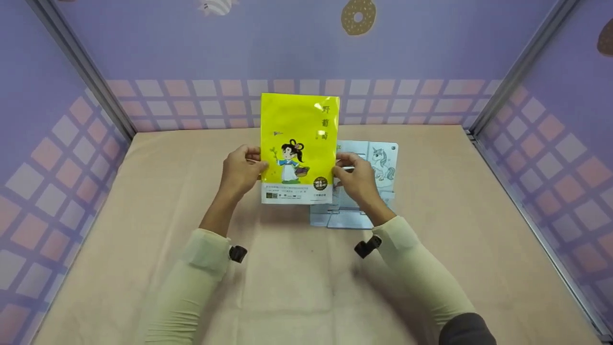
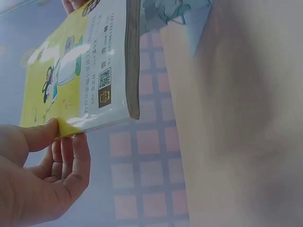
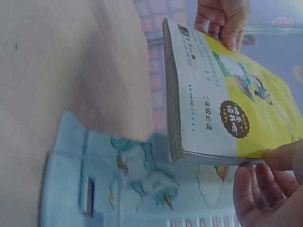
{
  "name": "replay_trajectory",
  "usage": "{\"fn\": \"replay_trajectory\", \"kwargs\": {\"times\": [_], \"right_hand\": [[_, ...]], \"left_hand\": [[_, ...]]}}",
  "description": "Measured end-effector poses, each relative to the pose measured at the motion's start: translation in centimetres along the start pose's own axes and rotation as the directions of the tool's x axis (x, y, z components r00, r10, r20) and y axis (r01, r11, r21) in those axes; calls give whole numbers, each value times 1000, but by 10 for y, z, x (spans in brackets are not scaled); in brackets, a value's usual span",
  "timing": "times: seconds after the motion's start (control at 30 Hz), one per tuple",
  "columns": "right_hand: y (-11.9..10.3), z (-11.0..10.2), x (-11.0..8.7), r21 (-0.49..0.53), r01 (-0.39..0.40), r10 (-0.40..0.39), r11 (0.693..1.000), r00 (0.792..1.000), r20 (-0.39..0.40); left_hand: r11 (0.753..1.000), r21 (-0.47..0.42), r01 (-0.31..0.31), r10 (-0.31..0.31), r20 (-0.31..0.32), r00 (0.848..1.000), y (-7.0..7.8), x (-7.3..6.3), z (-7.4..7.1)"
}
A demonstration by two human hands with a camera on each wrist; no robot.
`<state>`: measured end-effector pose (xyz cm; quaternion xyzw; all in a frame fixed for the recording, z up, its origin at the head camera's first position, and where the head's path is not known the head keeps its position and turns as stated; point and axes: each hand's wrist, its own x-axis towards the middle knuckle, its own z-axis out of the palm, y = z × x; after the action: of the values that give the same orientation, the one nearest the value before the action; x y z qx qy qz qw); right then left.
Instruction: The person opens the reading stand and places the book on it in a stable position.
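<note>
A yellow paperback book (image 1: 299,143) with a cartoon girl on its cover is held upright above the table, cover toward the head camera. My left hand (image 1: 242,168) pinches its left edge, thumb on the cover and fingers behind. On the opposite edge my right hand (image 1: 357,176) grips the same way. The closed page block shows along the bottom of the book (image 3: 173,94) in the right wrist view. Behind and to the right stands a pale blue book stand (image 1: 383,167) with a unicorn drawing; the book and my right hand hide part of it.
A beige cloth covers the table (image 1: 287,278). Purple walls (image 1: 287,48) with a pink-and-white check band close off the back and both sides. The stand's flat base (image 1: 349,219) lies on the cloth toward me.
</note>
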<state>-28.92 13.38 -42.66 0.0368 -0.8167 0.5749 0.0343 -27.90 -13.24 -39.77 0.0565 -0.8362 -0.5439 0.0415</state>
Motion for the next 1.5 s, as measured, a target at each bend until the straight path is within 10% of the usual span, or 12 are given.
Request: {"fn": "replay_trajectory", "kwargs": {"times": [0.77, 1.5], "right_hand": [[34, -88, 24, -54, -22, 9, 998, 971, -238], [52, -103, 22, -139, -20, -16, 990, 968, -250]], "left_hand": [[962, 31, -272, 273, -39, 961, 34, 20, 105], [959, -17, -281, 282, 25, 959, 21, 21, 127]]}}
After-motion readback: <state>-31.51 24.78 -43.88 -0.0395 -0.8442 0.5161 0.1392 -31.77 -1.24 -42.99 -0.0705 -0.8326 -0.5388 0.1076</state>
